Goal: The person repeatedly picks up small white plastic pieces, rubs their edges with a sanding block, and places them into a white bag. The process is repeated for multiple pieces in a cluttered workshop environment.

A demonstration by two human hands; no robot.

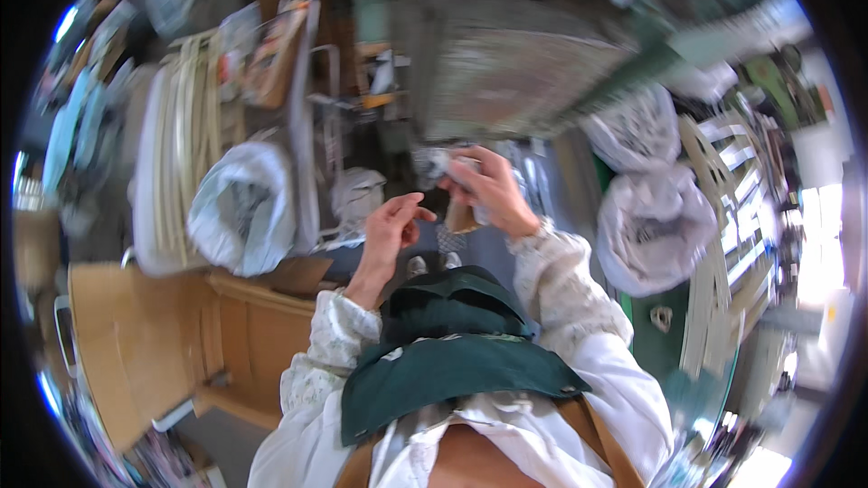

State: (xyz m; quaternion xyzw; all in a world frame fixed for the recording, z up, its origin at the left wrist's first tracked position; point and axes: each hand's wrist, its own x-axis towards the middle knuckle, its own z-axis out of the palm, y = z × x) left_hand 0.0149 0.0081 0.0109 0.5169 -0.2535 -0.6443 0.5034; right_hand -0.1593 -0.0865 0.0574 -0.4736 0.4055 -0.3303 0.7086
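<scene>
My right hand (pixel 495 192) is closed around a pale, crumpled thing (pixel 436 163) that is blurred, so I cannot tell its kind. A tan piece (pixel 463 220) shows just under that palm, and whether it belongs to the same thing is unclear. To the left and slightly nearer, my left hand (pixel 391 233) has its fingers loosely bent and apart, with nothing visible between them. The two hands do not touch. Ahead of them lies the edge of a worn grey-green machine table (pixel 524 77).
A white bag-lined container (pixel 242 208) stands at the left, beside long cream strips (pixel 185 145). On the right are two more lined containers (pixel 655 230) and further strips (pixel 714 262). An open cardboard box (pixel 145 334) sits near left.
</scene>
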